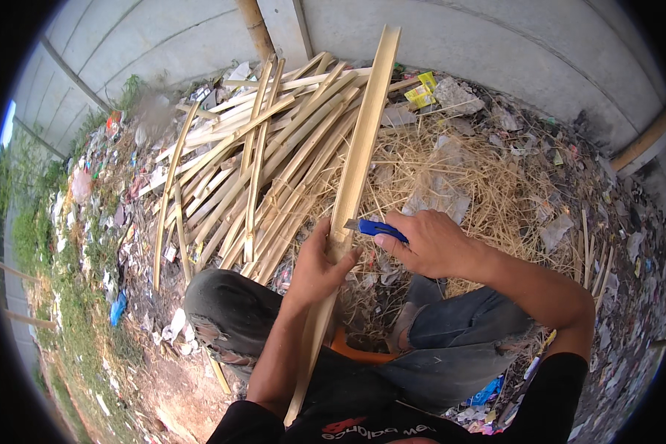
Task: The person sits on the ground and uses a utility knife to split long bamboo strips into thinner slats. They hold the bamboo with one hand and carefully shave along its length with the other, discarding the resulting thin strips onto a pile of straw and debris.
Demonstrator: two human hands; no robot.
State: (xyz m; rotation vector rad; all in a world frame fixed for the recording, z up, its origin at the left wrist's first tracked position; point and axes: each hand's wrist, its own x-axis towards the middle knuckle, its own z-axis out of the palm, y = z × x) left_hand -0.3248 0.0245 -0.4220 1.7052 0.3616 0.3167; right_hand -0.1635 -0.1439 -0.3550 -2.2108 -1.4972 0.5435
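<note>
A long split bamboo strip [363, 140] slants up and away from my lap, its pale hollow inner face turned up. My left hand [320, 263] grips it near the middle, thumb on the near side and fingers around the far edge. In my right hand [431, 244] is a blue-handled utility knife [382, 230]. The knife's short blade points left and meets the strip's edge just beyond my left hand. The lower end of the strip runs between my legs toward my body.
A heap of split bamboo strips [274, 159] lies ahead to the left. Dry shavings [459, 174] cover the ground right of the strip. Beyond stands a grey concrete wall [481, 44] with a bamboo pole [254, 28]. Litter and green weeds [74, 296] spread at the left.
</note>
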